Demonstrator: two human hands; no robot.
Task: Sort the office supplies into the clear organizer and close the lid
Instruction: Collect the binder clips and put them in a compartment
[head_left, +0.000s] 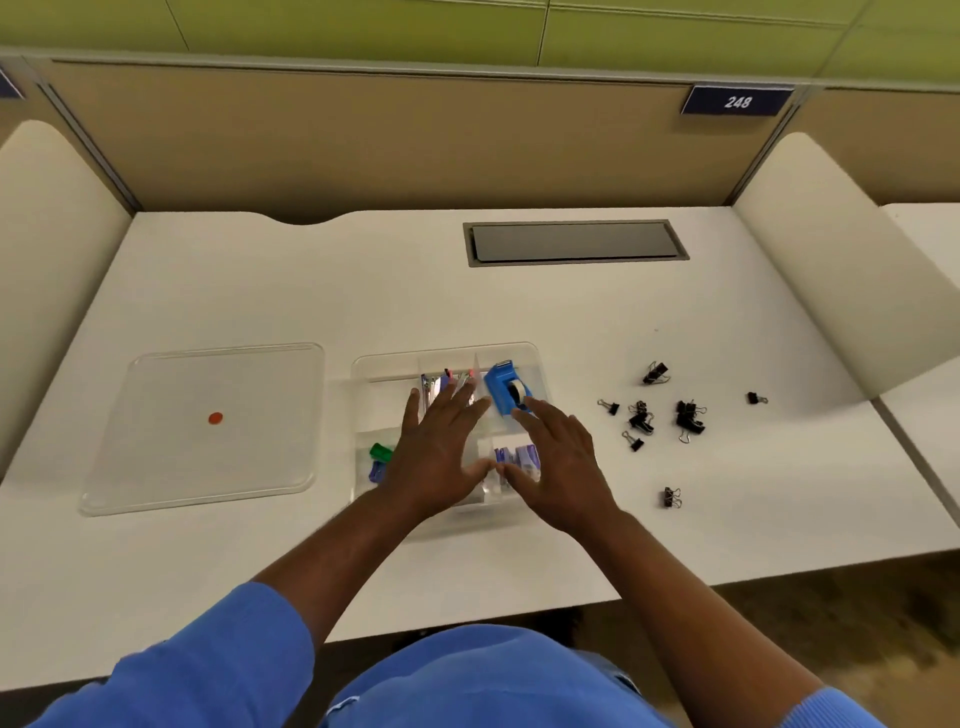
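Observation:
The clear organizer (535, 364) sits mid-desk, uncovered. Its back right compartment holds a blue tape dispenser (503, 391); pens and clips (435, 383) lie in the back left one, a green and a blue item (380, 453) at the front left, purple-white items (519, 458) at the front right. My left hand (441, 452) and my right hand (563, 462) hover flat over the organizer, fingers spread, holding nothing. My right fingertips are beside the dispenser. The clear lid (208, 431) with a red dot lies flat to the left. Several black binder clips (644, 421) are scattered to the right.
A grey cable hatch (574, 241) is set into the desk at the back. Curved cream dividers (831, 249) flank the desk on both sides. A lone binder clip (671, 497) lies near the front right, another (756, 398) far right.

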